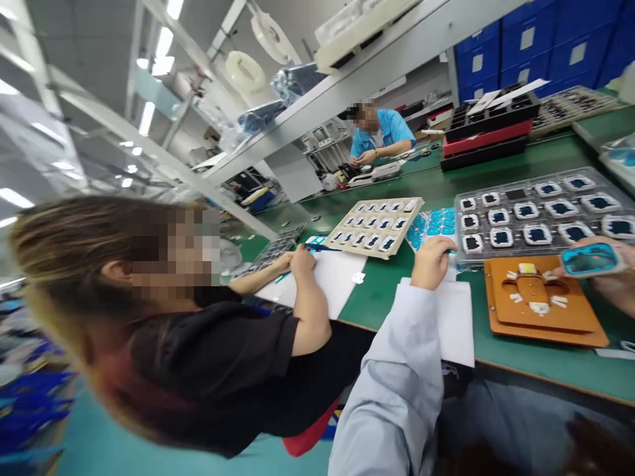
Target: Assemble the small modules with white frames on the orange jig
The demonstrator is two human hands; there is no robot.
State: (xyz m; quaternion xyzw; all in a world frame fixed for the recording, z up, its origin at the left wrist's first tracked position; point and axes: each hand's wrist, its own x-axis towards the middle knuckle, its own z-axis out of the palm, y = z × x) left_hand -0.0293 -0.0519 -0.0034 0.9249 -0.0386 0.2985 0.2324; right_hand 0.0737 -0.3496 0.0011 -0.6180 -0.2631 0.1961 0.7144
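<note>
My left hand (430, 263), in a grey sleeve, is closed in a pinch at the edge of a sheet of blue film stickers (441, 223). A bit of blue shows at its fingertips, too small to name. At the right edge, my right hand (615, 281) grips a white-framed rounded rectangular part (590, 259) with shiny blue film across its face. That part is held over the right side of an orange fixture block (540, 317), which has a shaped recess and white pads. White paper (456, 324) lies below my left hand.
Behind the fixture sits a clear plastic tray (489, 254) of white-framed parts. A beige tray (367, 250) of similar parts stands left. A co-worker in black (213, 370) sits close on my left; another in blue (391, 129) works across the bench. Black and red trays (486, 142) are stacked behind.
</note>
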